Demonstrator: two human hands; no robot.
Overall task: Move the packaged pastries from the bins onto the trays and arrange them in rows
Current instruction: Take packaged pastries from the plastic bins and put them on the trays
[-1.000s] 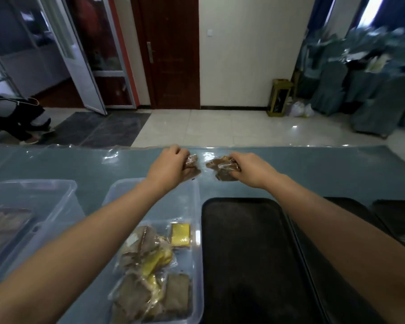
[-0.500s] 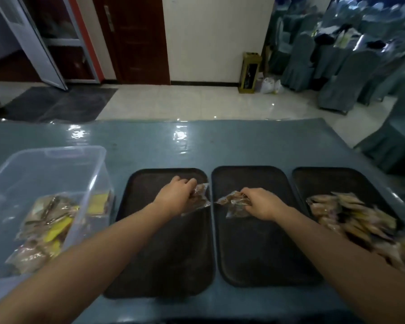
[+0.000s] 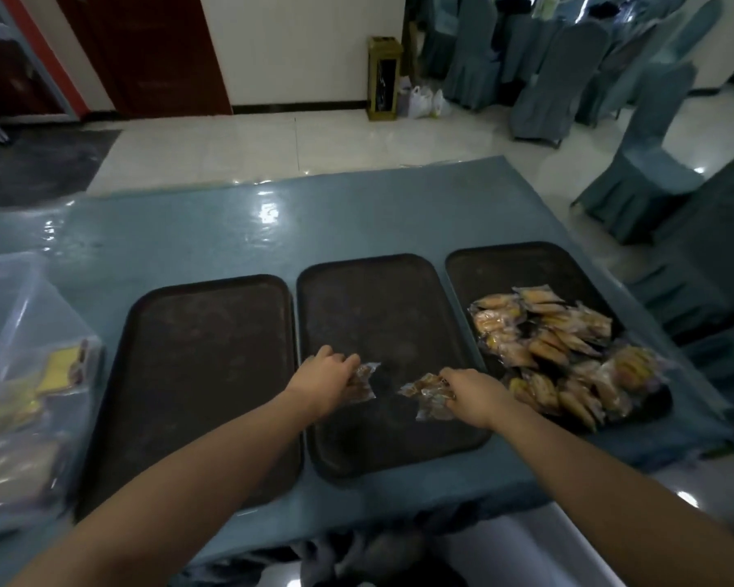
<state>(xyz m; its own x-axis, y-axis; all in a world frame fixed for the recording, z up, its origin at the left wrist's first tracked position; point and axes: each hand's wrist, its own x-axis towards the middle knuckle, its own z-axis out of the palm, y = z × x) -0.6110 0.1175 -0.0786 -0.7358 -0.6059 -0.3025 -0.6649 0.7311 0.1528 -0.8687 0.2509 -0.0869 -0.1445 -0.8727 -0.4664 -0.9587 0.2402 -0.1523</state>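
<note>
- The bench (image 3: 357,213) wears a blue-grey cloth under a glossy clear sheet that throws back glare.
- Three dark trays with rounded corners and raised rims lie side by side on it; the middle tray (image 3: 382,290) is the landmark here.
- The left hand (image 3: 321,381) pinches a crinkly clear-wrapped brown pastry (image 3: 363,381) above the middle tray's left edge.
- The right hand (image 3: 471,396) grips another wrapped pastry (image 3: 424,396) over the same tray's near right part.
- The left tray (image 3: 204,332), just beside the middle tray, is matte and scuffed.
- The right tray (image 3: 526,264) holds a loose heap of golden packets (image 3: 560,349) in shiny film.
- Far left of the middle tray, a clear plastic bin (image 3: 22,315) holds blurred yellow and brown packets.
</note>
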